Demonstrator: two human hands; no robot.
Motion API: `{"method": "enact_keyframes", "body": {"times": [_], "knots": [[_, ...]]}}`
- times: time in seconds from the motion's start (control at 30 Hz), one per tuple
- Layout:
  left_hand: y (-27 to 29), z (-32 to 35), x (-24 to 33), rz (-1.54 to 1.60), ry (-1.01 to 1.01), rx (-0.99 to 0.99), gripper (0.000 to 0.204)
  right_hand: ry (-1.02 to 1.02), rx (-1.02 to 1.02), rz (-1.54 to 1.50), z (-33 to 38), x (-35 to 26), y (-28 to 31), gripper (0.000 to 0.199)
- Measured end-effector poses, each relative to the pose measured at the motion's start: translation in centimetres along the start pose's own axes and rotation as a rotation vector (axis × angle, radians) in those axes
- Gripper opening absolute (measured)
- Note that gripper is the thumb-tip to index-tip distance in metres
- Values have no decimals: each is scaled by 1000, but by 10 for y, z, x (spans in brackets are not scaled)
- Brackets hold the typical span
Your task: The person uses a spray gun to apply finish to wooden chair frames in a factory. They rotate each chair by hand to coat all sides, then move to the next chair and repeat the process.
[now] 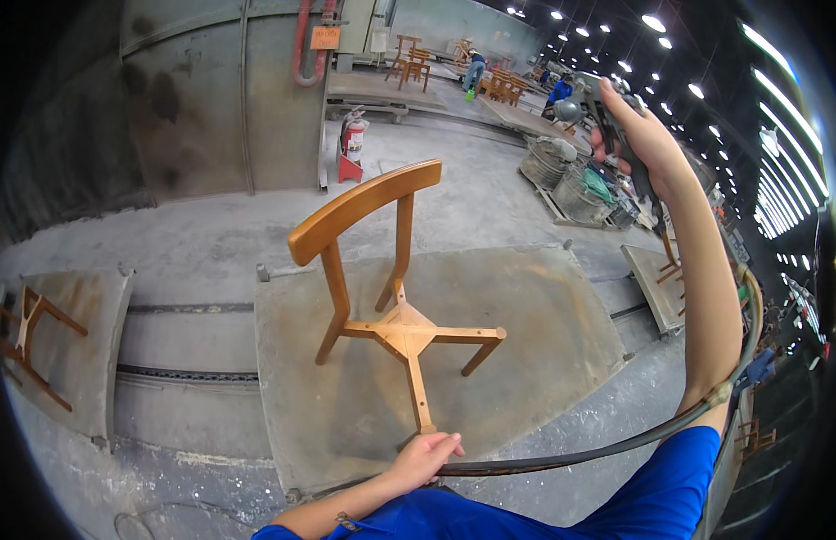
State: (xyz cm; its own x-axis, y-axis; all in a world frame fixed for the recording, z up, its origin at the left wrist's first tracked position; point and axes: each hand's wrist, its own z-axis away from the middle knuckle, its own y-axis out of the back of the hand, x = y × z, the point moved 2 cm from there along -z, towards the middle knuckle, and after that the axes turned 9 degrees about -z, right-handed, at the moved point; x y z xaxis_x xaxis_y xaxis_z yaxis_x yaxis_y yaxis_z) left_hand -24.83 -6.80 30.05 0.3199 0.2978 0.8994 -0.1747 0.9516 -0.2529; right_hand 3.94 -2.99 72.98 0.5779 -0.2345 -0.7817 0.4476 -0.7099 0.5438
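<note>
A wooden chair frame (406, 335) without a seat stands on a grey flat platform (535, 315). Its curved backrest is at the far left, and bare crossed rails run toward me. My left hand (425, 459) is closed around the near end of a rail, at the top of a leg that is mostly hidden. Raised high at the right, my right hand (650, 144) grips a spray gun (571, 110), well apart from the chair. A dark hose (562, 463) hangs from my right side and sweeps past my left hand.
A second platform (85, 333) with another chair frame (40, 337) lies at left, beyond a floor track (188, 373). Past the chair are a red fire extinguisher (353, 135) and large buckets (580, 193). Other people and several chairs are farther back.
</note>
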Motion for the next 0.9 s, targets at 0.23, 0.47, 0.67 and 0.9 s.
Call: {"method": "enact_keyframes", "body": {"times": [0.23, 0.47, 0.67, 0.9], "knots": [[51, -123, -80, -297, 173, 885, 92, 40, 107, -309, 43, 136, 95, 51], [45, -214, -156, 167, 445, 604, 88, 104, 80, -769, 144, 297, 109, 65], [35, -185, -142, 151, 414, 631, 58, 144, 99, -774, 197, 353, 89, 69], [55, -74, -75, 109, 430, 620, 59, 195, 47, -717, 206, 359, 64, 66]]}}
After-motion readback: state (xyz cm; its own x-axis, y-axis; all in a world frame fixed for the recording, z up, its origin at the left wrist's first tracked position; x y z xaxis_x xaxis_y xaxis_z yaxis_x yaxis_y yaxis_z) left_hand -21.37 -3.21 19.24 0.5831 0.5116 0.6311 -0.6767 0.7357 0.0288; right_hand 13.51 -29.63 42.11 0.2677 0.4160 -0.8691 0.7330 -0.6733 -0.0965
